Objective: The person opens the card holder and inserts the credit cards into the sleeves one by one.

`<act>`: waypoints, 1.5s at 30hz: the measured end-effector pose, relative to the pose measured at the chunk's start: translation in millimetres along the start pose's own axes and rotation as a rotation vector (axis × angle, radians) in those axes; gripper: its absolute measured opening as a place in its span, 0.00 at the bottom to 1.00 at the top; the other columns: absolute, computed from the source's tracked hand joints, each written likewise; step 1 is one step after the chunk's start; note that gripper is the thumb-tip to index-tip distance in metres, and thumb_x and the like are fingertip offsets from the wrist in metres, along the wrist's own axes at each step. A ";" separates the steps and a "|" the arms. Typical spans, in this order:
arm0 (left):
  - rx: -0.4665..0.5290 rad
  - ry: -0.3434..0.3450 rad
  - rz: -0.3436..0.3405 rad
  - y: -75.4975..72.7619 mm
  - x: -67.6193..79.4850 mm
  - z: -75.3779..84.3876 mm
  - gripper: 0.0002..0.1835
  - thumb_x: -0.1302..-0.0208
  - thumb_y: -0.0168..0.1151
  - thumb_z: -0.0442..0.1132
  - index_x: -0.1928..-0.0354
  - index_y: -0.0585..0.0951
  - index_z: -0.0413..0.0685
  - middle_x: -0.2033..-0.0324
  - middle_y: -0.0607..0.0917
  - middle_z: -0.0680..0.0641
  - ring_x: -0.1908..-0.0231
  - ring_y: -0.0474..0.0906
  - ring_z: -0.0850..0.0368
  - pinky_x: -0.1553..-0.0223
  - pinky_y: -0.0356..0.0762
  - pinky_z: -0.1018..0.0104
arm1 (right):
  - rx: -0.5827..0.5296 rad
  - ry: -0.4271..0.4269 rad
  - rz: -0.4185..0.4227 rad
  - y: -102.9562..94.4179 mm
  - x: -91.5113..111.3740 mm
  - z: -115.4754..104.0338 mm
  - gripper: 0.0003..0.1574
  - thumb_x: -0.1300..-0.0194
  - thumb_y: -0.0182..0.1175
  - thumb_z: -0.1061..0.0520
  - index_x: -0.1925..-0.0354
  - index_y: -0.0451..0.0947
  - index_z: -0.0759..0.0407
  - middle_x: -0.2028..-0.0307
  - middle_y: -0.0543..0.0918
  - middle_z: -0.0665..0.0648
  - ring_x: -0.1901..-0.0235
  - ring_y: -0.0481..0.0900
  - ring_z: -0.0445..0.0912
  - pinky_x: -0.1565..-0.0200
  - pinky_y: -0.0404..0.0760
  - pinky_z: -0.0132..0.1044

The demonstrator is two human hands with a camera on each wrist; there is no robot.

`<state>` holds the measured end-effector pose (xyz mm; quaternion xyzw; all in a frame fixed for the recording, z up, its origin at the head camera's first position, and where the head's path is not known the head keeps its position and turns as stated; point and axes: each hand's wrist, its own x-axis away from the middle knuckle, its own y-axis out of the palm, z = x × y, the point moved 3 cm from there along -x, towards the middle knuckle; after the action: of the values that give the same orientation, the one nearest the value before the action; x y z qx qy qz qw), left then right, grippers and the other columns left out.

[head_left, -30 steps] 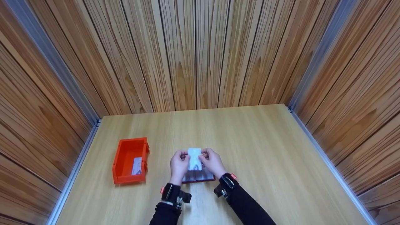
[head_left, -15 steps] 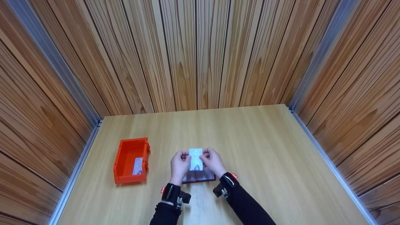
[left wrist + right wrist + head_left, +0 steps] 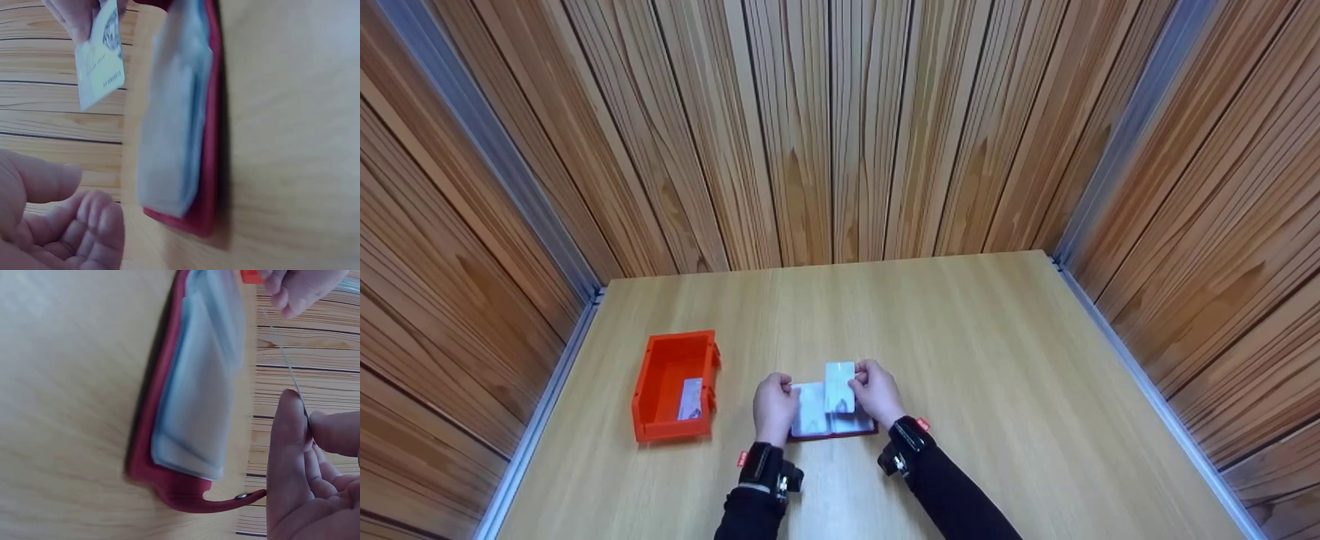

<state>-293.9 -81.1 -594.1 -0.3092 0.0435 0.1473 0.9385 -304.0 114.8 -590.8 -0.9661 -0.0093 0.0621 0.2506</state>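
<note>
A white card (image 3: 840, 388) with printing and a small picture stands up over an open red card holder (image 3: 832, 436). My right hand (image 3: 878, 391) pinches the card by its right edge between thumb and index finger; the right wrist view shows the card (image 3: 291, 370) edge-on. Clear plastic sleeves (image 3: 169, 129) fill the holder, and its strap (image 3: 233, 502) with a metal snap sticks out on the right. Beside the holder's left edge is my left hand (image 3: 775, 409), its fingers loosely curled. In the left wrist view a gap shows between that thumb and fingers (image 3: 101, 225), with nothing held.
An orange-red bin (image 3: 649, 390) stands on the left of the wooden table (image 3: 960, 360), with a printed card (image 3: 690, 399) lying in it. Wood-plank walls (image 3: 832, 135) enclose the table at the back and sides.
My left hand has let go of the card and moved left and down to the holder's edge. My right hand still pinches the card, now slightly right and lower. More of the holder shows.
</note>
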 end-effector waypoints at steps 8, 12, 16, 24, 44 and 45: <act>-0.108 -0.100 -0.113 -0.7 0.2 -9.3 0.13 0.45 0.69 0.30 0.59 0.80 0.29 0.68 0.81 0.39 0.62 0.79 0.42 0.57 0.75 0.48 | 0.101 -0.003 0.036 0.0 -0.3 2.7 0.10 0.38 0.62 0.67 0.57 0.74 0.68 0.71 0.80 0.55 0.75 0.77 0.44 0.71 0.78 0.37; -0.132 -0.105 -0.140 0.0 -0.9 -12.0 0.12 0.45 0.69 0.30 0.61 0.80 0.30 0.69 0.82 0.40 0.63 0.79 0.43 0.58 0.76 0.49 | 0.133 0.004 0.026 1.9 -1.1 2.7 0.10 0.37 0.62 0.66 0.57 0.74 0.68 0.72 0.81 0.54 0.76 0.77 0.43 0.72 0.77 0.37; -0.147 -0.125 -0.164 1.1 -1.7 -15.0 0.10 0.46 0.68 0.30 0.62 0.80 0.31 0.70 0.81 0.42 0.64 0.79 0.44 0.59 0.76 0.50 | 0.116 0.035 0.009 4.4 -1.8 2.7 0.10 0.36 0.61 0.66 0.57 0.74 0.67 0.73 0.80 0.53 0.80 0.76 0.42 0.76 0.76 0.35; -0.164 -0.127 -0.183 2.9 -1.8 -18.7 0.09 0.47 0.67 0.28 0.64 0.80 0.33 0.70 0.82 0.42 0.64 0.79 0.44 0.59 0.76 0.51 | 0.120 0.066 -0.004 6.0 -2.2 0.1 0.10 0.35 0.61 0.65 0.55 0.74 0.67 0.72 0.82 0.54 0.81 0.77 0.41 0.76 0.76 0.35; -0.175 -0.064 -0.142 0.4 0.3 -20.0 0.07 0.53 0.66 0.27 0.70 0.79 0.35 0.74 0.81 0.43 0.68 0.78 0.43 0.62 0.75 0.50 | 0.184 0.005 0.039 8.9 -3.4 3.0 0.10 0.39 0.64 0.66 0.59 0.75 0.66 0.72 0.82 0.54 0.77 0.78 0.43 0.71 0.77 0.37; -0.177 -0.069 -0.146 0.3 0.0 -19.6 0.07 0.53 0.66 0.27 0.70 0.79 0.35 0.74 0.81 0.43 0.68 0.78 0.43 0.62 0.75 0.50 | 0.182 0.008 0.036 9.3 -3.3 2.5 0.10 0.39 0.63 0.66 0.59 0.75 0.66 0.72 0.82 0.54 0.77 0.78 0.43 0.71 0.77 0.37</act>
<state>-293.8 -92.5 -610.0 -0.3877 -0.0248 0.0925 0.9168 -307.7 107.7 -597.1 -0.9396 0.0145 0.0632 0.3361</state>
